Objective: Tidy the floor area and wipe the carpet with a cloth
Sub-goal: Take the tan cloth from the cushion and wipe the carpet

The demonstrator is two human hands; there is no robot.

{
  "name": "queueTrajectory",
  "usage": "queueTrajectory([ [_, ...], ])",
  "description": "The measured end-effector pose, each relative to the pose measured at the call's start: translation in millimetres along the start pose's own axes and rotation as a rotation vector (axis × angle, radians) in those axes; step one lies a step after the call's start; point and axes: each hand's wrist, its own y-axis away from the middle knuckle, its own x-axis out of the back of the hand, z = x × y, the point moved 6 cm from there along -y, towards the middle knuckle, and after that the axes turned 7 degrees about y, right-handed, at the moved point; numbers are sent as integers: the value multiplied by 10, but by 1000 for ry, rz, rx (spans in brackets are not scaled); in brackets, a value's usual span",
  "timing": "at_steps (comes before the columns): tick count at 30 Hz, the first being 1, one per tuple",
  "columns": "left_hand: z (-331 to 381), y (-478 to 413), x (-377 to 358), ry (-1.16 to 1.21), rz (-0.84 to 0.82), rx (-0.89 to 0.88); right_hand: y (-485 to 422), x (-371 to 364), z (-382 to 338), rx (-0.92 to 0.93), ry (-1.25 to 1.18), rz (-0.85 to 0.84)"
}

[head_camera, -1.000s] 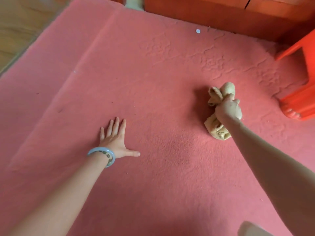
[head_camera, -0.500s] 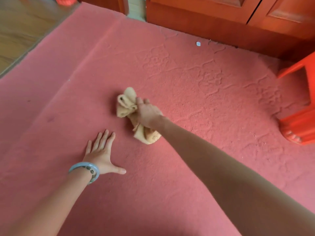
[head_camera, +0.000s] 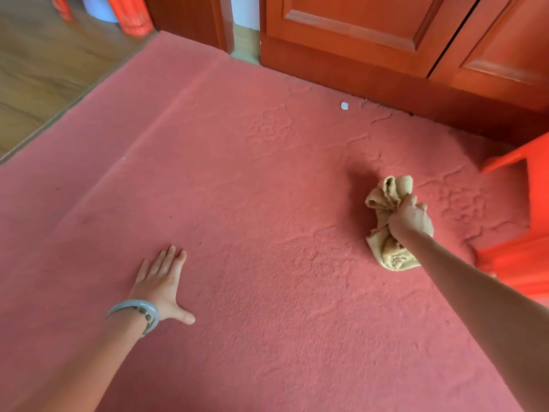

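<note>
A pink-red carpet (head_camera: 252,203) with an embossed pattern covers the floor. My right hand (head_camera: 411,218) grips a bunched tan cloth (head_camera: 389,191) and presses it onto the carpet at the right, close to a red plastic stool. My left hand (head_camera: 162,281) lies flat on the carpet at the lower left, fingers spread, with a pale blue bangle on the wrist. It holds nothing.
A small white scrap (head_camera: 344,106) lies on the carpet near the wooden cabinet (head_camera: 386,40) along the back. The red plastic stool (head_camera: 528,233) stands at the right edge. Wooden floor (head_camera: 35,69) borders the carpet on the left, with red stool legs (head_camera: 133,16) beyond.
My right hand swept the cloth left to the carpet's middle, then back to the right beside the stool. My left hand stayed planted on the carpet.
</note>
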Motion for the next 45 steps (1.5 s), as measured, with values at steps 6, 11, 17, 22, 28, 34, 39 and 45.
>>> queueTrajectory([
  [6,72,-18,-2,-118,-10,42,737,-493,-1676,447,16,-114],
  [11,106,30,-13,-202,29,84,1796,-879,-2685,926,80,-327],
  [17,188,59,50,-252,1,51,1084,-716,-2174,717,-94,-303],
  [22,329,-13,93,-339,-29,-23,-35,-113,-681,328,-68,-134],
  [28,463,-178,402,-5,92,-60,-387,218,320,-23,-30,-73],
  [34,676,-440,939,-38,148,-176,-209,297,24,-25,-67,-119],
  [39,770,-631,941,-31,148,-216,-135,155,-374,-160,-281,-102],
  [45,549,-909,714,85,168,-202,176,-363,-1957,197,-133,-69],
])
